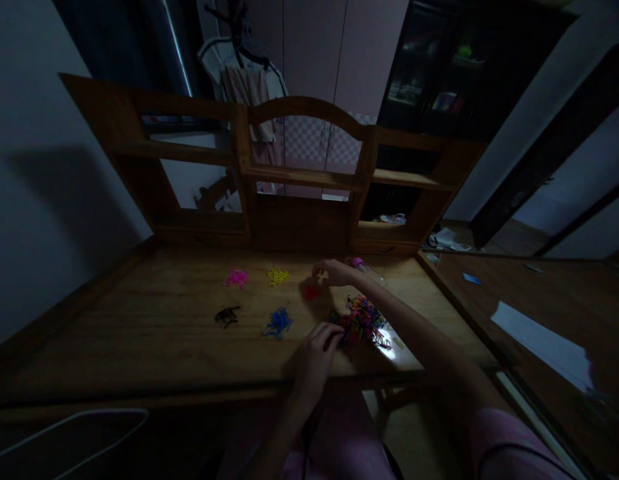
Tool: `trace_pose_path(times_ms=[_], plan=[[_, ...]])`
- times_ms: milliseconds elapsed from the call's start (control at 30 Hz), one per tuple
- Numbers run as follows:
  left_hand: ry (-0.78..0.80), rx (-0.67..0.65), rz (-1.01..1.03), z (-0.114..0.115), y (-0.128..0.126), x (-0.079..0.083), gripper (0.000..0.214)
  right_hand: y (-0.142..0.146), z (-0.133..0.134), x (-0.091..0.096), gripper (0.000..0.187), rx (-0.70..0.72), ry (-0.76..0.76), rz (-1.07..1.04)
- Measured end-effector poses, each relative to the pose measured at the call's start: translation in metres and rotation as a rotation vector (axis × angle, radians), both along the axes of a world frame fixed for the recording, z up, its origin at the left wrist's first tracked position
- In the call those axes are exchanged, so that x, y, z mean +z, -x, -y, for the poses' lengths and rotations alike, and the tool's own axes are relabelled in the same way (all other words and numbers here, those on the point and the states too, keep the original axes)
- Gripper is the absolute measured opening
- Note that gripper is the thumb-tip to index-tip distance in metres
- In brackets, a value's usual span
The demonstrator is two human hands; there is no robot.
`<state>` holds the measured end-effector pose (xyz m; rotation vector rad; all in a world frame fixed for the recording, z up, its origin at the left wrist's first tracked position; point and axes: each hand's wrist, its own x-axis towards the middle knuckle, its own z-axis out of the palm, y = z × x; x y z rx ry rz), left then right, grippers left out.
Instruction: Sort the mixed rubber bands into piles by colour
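Small thin loops that look like rubber bands lie on the wooden desk (154, 327). My left hand (314, 350) rests at the near left edge of a mixed-colour pile of rubber bands (364, 320), its thumb and fingertips pinched together on some bands there. Beyond it, my right hand (332, 272) hovers over a small red heap (312, 291), fingers pointing down and slightly apart; I see nothing held in them. To the left lie separate heaps: yellow (278, 276), pink (236, 278), blue (277, 323) and black (227, 316). Dim light hides fine detail.
A clear bottle with a pink cap (358, 263) lies behind my right forearm. A wooden shelf unit (304, 177) borders the desk's back. On the adjoining brown surface to the right are white paper (542, 343) and a blue card (471, 279).
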<state>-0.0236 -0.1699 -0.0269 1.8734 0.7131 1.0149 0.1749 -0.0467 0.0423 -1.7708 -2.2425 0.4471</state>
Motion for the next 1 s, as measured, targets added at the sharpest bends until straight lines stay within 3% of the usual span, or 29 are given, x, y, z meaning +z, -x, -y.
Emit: trace_pose_path(times_ms=[200, 400, 667, 833, 1000], plan=[[0.007, -0.016, -0.015, -0.001, -0.001, 0.0, 0.013, -0.007, 0.019, -0.011, 0.028, 0.028, 0.095, 0.092], [0.011, -0.002, -0.001, -0.001, -0.001, 0.0, 0.013, -0.001, -0.003, 0.0, 0.018, 0.021, 0.067, 0.092], [0.016, 0.023, -0.051, -0.002, -0.002, -0.001, 0.016, 0.064, -0.062, 0.006, 0.019, 0.02, -0.124, 0.003], [0.031, 0.047, -0.08, -0.001, -0.001, -0.001, 0.014, 0.09, -0.067, 0.0, 0.018, -0.024, -0.23, 0.045], [0.04, 0.048, -0.119, 0.0, -0.002, -0.003, 0.019, 0.103, -0.056, -0.01, 0.053, 0.078, -0.282, 0.082]])
